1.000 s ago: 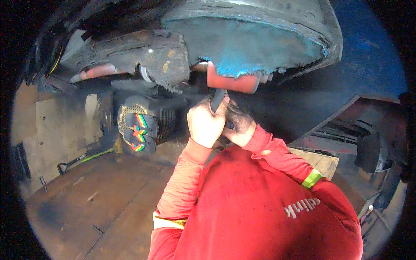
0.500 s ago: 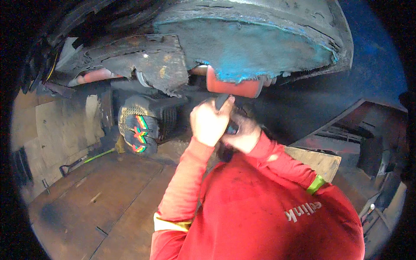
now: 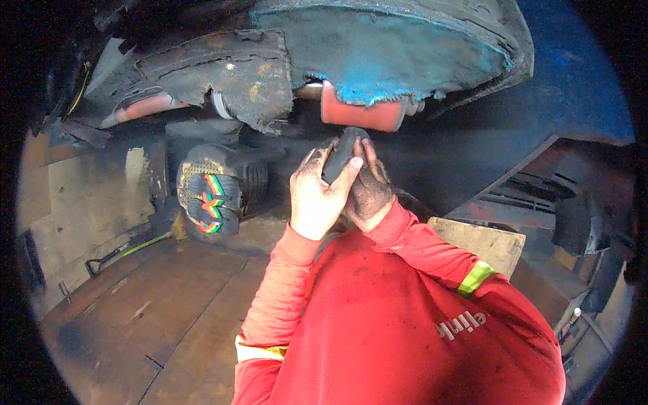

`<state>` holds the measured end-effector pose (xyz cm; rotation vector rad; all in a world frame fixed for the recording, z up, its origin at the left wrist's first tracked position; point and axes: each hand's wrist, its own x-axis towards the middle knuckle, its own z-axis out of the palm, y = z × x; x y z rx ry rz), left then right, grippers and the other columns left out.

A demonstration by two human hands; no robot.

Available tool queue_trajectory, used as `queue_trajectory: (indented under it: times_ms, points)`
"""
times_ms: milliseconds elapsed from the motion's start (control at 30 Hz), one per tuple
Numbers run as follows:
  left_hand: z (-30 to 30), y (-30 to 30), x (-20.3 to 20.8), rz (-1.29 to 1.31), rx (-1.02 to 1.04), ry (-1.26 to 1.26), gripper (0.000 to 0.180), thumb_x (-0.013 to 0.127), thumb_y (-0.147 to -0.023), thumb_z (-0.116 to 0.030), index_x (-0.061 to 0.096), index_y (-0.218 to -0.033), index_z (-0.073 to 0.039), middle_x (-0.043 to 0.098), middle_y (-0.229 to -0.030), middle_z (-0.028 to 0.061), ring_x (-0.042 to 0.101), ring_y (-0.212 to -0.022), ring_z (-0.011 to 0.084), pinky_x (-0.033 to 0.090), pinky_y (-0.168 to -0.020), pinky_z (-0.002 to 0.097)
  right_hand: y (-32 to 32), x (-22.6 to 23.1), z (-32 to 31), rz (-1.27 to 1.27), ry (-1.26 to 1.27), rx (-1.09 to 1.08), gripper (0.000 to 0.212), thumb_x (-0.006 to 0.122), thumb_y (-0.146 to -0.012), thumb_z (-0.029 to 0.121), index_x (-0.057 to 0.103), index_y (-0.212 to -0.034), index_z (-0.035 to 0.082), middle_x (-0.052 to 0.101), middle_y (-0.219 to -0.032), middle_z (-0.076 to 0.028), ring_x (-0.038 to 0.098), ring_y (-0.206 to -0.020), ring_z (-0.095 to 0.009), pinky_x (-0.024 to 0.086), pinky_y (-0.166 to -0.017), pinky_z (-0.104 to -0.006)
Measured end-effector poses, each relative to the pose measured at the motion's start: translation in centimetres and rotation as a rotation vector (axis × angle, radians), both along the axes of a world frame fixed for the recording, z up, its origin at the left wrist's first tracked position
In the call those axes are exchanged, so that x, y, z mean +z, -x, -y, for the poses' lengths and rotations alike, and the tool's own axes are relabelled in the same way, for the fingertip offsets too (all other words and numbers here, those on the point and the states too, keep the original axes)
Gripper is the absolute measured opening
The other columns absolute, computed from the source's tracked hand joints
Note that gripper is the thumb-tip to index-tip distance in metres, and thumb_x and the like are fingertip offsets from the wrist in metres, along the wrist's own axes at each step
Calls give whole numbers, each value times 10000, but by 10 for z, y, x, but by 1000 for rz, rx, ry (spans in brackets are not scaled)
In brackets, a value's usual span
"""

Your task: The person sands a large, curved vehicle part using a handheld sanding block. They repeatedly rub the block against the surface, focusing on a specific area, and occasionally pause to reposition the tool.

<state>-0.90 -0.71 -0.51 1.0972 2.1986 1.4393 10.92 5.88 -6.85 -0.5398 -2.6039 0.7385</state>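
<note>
Both hands hold a dark shoe sole (image 3: 343, 156), a long slab with a rounded far end. My left hand (image 3: 312, 199) is closed on its left side, with the thumb pressed against the near right edge. Along the right side, my right hand (image 3: 370, 190), blackened with dust, lies with its fingers stretched up against the sole. Just beyond the sole's far end is an orange-red sanding drum (image 3: 364, 115) below a dusty cover with a ragged blue cloth (image 3: 385, 61). Whether sole and drum touch, I cannot tell.
Black sandals (image 3: 214, 202) with red, yellow and green straps rest on a perforated holder to the left. Another red roller (image 3: 148, 106) shows further left. A wooden board (image 3: 478, 246) stands right of my arm. A green-and-black handled tool (image 3: 128, 251) lies by the cardboard-covered wall.
The sole has turned so its broad face shows more. My right hand's fingers have straightened and moved up along it. The drum and surroundings sit slightly higher in view.
</note>
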Motion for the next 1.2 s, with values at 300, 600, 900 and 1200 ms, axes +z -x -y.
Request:
queue_trajectory:
  times_ms: [300, 600, 900, 1200]
  points:
    - [-19, 15, 2, -325, -87, 307, 339, 735, -861, -340, 680, -792, -13, 642, -708, 211, 661, -672, 401, 515, -588, 427, 3, 5, -8, -54, 393, 46, 699, 700, -798, 134, 432, -1435, 28, 349, -1505, -307, 295, -1437, -441, 325, -1152, -440]
    - [-20, 6, -7, -57, 89, 250, 396, 729, -864, -403, 715, -853, -8, 655, -717, 226, 677, -667, 390, 512, -582, 416, -1, 2, -31, 59, 408, 225, 653, 592, -869, 242, 406, -1465, 51, 299, -1528, -317, 199, -1463, -455, 221, -1205, -489]
    - [-25, 6, 10, -72, 23, 302, 322, 715, -865, -363, 717, -842, -42, 671, -761, 218, 678, -719, 395, 521, -617, 434, 1, 26, -27, 141, 544, 72, 604, 676, -822, 188, 501, -1375, 19, 379, -1492, -288, 312, -1429, -429, 340, -1142, -441]
    - [8, -3, 20, 195, 17, 70, 369, 768, -850, -293, 708, -1057, 5, 715, -916, 191, 722, -859, 294, 543, -764, 362, -10, 23, -7, 133, -134, 120, 646, 618, -842, 215, 440, -1424, -1, 299, -1504, -350, 233, -1431, -522, 290, -1143, -569]
